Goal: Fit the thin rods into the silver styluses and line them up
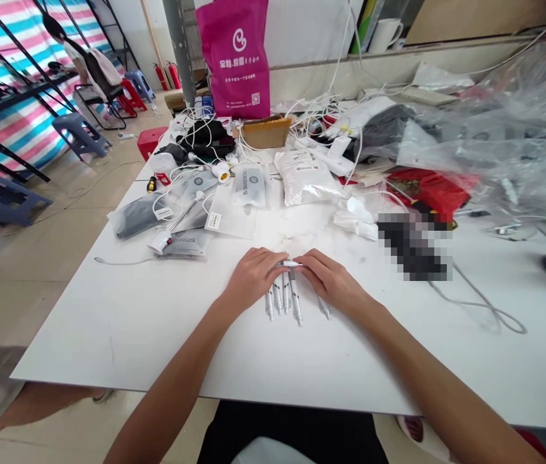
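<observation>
A white pen point(291, 263) lies crosswise between my two hands, just above the white table point(167, 335). My left hand point(252, 274) pinches its left end. On the other end, the fingers of my right hand point(333, 278) are closed. Below the hands, several white pens with clear tips point(286, 299) rest side by side on the tabletop, pointing toward me, their upper parts partly hidden by my fingers. One separate pen point(324, 309) lies beside my right hand, partly covered by it.
Packaged pouches point(183, 243) and cables lie at the left. A white plastic package point(308, 179), a cardboard box point(266, 132) and a magenta bag point(237, 77) stand toward the back. Clear plastic wrap point(490, 142) heaps at the right, near a pixelated dark object point(413, 248).
</observation>
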### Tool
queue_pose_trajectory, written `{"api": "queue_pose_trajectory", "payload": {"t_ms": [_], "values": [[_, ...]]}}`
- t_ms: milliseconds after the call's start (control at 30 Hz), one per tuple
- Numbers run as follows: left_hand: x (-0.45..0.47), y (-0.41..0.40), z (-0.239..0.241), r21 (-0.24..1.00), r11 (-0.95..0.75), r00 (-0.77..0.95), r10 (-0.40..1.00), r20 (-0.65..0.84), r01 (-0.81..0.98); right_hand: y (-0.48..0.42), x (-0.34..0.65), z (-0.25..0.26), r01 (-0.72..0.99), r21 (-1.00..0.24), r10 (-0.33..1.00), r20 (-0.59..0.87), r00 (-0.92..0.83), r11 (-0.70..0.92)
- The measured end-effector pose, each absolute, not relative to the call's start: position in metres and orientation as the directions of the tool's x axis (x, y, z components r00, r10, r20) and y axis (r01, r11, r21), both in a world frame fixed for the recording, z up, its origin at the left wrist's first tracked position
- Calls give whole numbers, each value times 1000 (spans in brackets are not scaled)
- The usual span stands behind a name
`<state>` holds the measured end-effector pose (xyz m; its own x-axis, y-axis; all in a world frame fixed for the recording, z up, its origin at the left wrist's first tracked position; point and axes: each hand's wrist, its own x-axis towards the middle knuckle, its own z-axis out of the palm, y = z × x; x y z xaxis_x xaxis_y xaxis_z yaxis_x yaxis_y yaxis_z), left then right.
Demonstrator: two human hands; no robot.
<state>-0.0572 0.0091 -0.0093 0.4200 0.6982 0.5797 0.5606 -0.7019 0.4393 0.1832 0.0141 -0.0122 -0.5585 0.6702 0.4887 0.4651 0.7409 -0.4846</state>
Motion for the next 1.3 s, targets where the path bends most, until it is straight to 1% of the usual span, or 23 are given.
{"api": "queue_pose_trajectory", "payload": {"t_ms": [100, 167, 267, 333, 433, 467, 600, 667, 800, 933, 1000, 1067, 1133, 1233, 1300], "values": [[-62, 11, -4, 471, -626, 343, 758, 554, 621, 16, 183, -13, 477, -458, 661, 535, -526, 750], [-64, 12, -1, 523, -580, 290, 794, 534, 624, 17, 184, -12, 505, -442, 669, 552, -499, 741], [-65, 13, 3, 653, -547, 248, 831, 498, 524, 18, 185, -11, 537, -435, 683, 567, -460, 723], [-63, 12, 6, 730, -497, 212, 866, 454, 469, 18, 186, -10, 547, -436, 689, 573, -444, 715], [-62, 10, 8, 805, -383, 154, 923, 353, 453, 18, 186, -10, 563, -438, 700, 576, -422, 700], [-61, 10, 8, 819, -369, 148, 929, 339, 440, 18, 186, -10, 566, -441, 703, 575, -418, 697], [-61, 10, 12, 861, -354, 128, 935, 330, 366, 19, 187, -12, 555, -459, 710, 569, -416, 693], [-61, 11, 13, 873, -316, 102, 948, 300, 371, 19, 187, -12, 552, -470, 715, 567, -409, 688], [-63, 11, 13, 871, -329, 131, 944, 302, 365, 19, 188, -12, 552, -478, 722, 558, -409, 683], [-63, 12, 12, 872, -301, 130, 954, 272, 387, 19, 187, -13, 553, -460, 708, 569, -418, 695], [-62, 12, 12, 876, -325, 146, 946, 291, 356, 19, 187, -13, 557, -452, 706, 570, -420, 697], [-62, 12, 12, 895, -299, 129, 954, 271, 332, 19, 187, -12, 562, -450, 708, 572, -415, 694], [-62, 12, 12, 902, -257, 118, 966, 230, 346, 20, 187, -12, 563, -449, 707, 572, -415, 694], [-62, 12, 12, 899, -278, 136, 960, 245, 340, 20, 187, -11, 566, -447, 710, 560, -427, 692], [-61, 12, 13, 911, -261, 123, 965, 233, 318, 20, 187, -11, 569, -450, 715, 552, -428, 688]]}}
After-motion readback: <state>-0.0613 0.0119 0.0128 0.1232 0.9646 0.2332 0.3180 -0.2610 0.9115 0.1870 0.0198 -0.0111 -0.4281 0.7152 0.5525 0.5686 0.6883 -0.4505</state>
